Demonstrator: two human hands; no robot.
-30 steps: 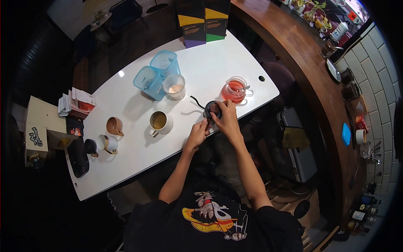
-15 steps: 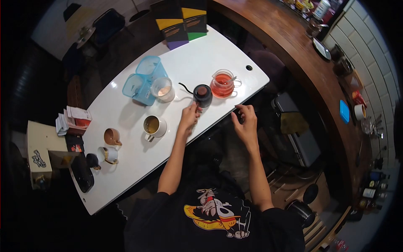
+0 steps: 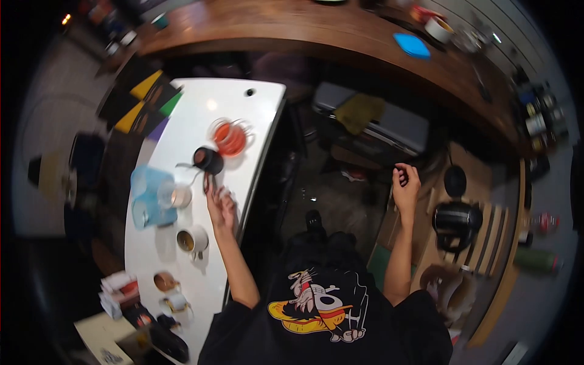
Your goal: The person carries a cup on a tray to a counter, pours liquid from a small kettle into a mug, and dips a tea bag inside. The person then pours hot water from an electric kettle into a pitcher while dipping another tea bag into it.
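Note:
A black gooseneck kettle (image 3: 208, 160) stands on the white table (image 3: 207, 100), its spout pointing left. My left hand (image 3: 222, 210) is at the kettle's handle, fingers loosely apart, with one fingertip close to or touching it; blur hides the exact contact. Out to the right of the table, my right hand (image 3: 406, 185) hangs in the air with bent, parted fingers and nothing visible in it. Beside the kettle is a glass jug of red liquid (image 3: 229, 139). A clear cup (image 3: 179, 196) and a pale mug of yellowish liquid (image 3: 192, 239) stand nearer.
Blue plastic containers (image 3: 152, 198) stand at the table's left edge. Smaller cups (image 3: 164, 281) sit near its lower end. A wooden counter (image 3: 304, 29) curves across the top. A grey case with a cloth (image 3: 374, 118) and a black appliance (image 3: 456, 225) are to the right.
The view has swung right, so the table appears further left. My right hand has left the kettle and moved out to the right. My left hand's fingers have loosened at the handle.

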